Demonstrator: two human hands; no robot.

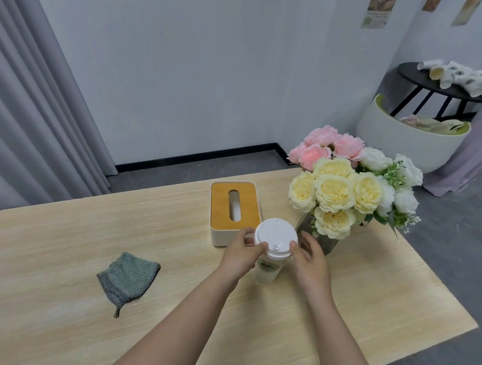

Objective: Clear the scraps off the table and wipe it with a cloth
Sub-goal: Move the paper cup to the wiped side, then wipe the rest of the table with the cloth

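Left hand: curled round the left side of the paper cup, thumb up against the rim of the lid, fingers behind it.
Right hand: close on the cup's right side, fingers loosely bent; the fingertips seem to touch the lid's edge, but I cannot tell if they actually grip.
Cup: stands upright on the worktop, between the tissue box and the vase of flowers, near both.
Lid: white plastic, pressed on; likely to pop off if lifted by it alone.
How it handles: thin paper wall, light if empty, soft under a squeeze; it may hold leftover drink, so it is best kept upright. The better hold is round the body below the lid, not the rim.
Risk: the glass vase stands just beside the right hand and could be knocked.
Cloth: grey-green, crumpled, limp, lying well to the left on the worktop, untouched; it can be gathered in one fist from the middle.
Scraps: none that I can make out besides the cup.
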